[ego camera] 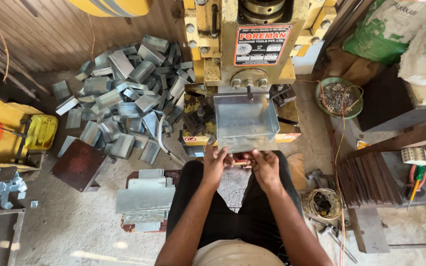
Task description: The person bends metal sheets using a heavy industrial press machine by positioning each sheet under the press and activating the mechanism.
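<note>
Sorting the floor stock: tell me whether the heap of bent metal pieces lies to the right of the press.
No, the heap of bent metal pieces lies on the floor left of the yellow press, beside the left hand.

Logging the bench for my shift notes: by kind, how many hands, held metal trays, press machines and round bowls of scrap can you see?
Hands: 2, left hand and right hand
Held metal tray: 1
Press machine: 1
Round scrap bowls: 2, green bowl and floor bowl
Total: 6

Sheet tray (245, 123) sits at 12 o'clock before the press (245, 44); bent pieces pile (126, 88) at 10, flat blanks (145, 199) at 8
</note>
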